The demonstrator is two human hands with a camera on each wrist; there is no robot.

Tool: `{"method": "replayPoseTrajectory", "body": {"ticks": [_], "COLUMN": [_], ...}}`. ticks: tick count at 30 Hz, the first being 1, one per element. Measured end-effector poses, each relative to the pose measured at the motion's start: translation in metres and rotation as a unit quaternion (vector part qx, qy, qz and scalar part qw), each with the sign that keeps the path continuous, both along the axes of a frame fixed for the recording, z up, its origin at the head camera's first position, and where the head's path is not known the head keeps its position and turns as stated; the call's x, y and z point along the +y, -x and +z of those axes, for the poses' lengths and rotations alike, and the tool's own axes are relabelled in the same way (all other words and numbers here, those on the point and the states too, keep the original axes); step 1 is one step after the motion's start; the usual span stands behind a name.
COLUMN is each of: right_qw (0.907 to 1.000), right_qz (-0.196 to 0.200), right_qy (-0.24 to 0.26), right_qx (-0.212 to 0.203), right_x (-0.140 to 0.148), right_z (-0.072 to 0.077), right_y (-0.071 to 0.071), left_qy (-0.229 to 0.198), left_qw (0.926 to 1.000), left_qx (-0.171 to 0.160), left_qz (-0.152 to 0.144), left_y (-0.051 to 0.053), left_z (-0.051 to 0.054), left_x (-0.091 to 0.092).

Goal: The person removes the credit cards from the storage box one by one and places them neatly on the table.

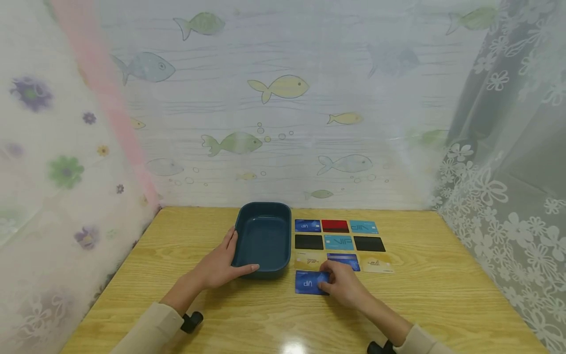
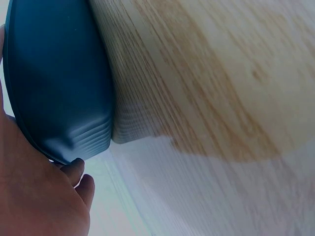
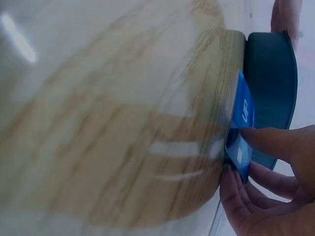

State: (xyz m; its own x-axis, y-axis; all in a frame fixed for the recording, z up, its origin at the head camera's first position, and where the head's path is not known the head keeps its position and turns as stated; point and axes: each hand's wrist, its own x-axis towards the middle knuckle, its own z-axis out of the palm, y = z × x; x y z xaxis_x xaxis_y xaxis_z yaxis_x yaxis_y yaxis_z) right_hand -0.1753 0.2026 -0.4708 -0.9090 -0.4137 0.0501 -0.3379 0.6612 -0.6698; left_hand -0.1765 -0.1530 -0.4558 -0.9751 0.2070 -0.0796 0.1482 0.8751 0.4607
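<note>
A dark blue rectangular tray (image 1: 265,241) stands upright on the wooden table. My left hand (image 1: 216,265) rests against its left side, thumb stretched along the near rim; in the left wrist view that hand (image 2: 39,191) lies by the tray's outer wall (image 2: 59,83). To the tray's right, my right hand (image 1: 347,285) pinches the right end of a blue VIP card (image 1: 306,282) by thumb and fingers. That card (image 3: 244,108) appears slightly tilted in the right wrist view. Just behind are two gold cards (image 1: 378,262) and another blue card (image 1: 349,260), partly covered by the right hand.
Farther back are two black cards (image 1: 308,242), two light blue VIP cards (image 1: 339,242), a red card (image 1: 335,226) and a blue VIP card (image 1: 307,225), in rows. A fish-patterned curtain (image 1: 283,113) hangs behind the wooden table (image 1: 247,319); curtains flank both sides.
</note>
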Motion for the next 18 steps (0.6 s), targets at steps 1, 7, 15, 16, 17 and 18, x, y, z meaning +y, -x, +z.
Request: {"method": "replayPoseTrajectory", "body": {"ticks": [1, 7, 15, 16, 17, 18], "right_qw": [1.0000, 0.9998, 0.9993, 0.9994, 0.9995, 0.9995], "right_qz": [0.001, 0.001, 0.000, 0.000, -0.001, -0.001], "right_qy": [-0.003, -0.018, -0.020, -0.019, -0.018, -0.018], "right_qx": [0.001, 0.009, 0.030, 0.029, 0.027, 0.025], "right_x": [0.0000, -0.0008, -0.0024, -0.0028, -0.0034, -0.0040], "right_z": [0.0001, 0.0004, -0.0005, -0.0002, -0.0002, -0.0003], "right_y": [-0.0002, -0.0013, -0.0027, -0.0030, -0.0033, -0.0036], "left_qy": [0.000, 0.002, 0.003, 0.003, 0.003, 0.004], "left_qw": [1.0000, 1.0000, 1.0000, 1.0000, 1.0000, 1.0000], "left_qx": [0.000, -0.002, 0.000, 0.000, 0.000, 0.000], "left_qz": [0.000, 0.000, 0.000, 0.000, -0.001, -0.001], "left_y": [0.0001, 0.0003, 0.0006, 0.0003, 0.0000, -0.0004], "left_z": [-0.0002, -0.0016, -0.0013, -0.0011, -0.0010, -0.0007], "left_x": [0.0001, 0.0004, 0.0004, 0.0004, 0.0002, 0.0001]}}
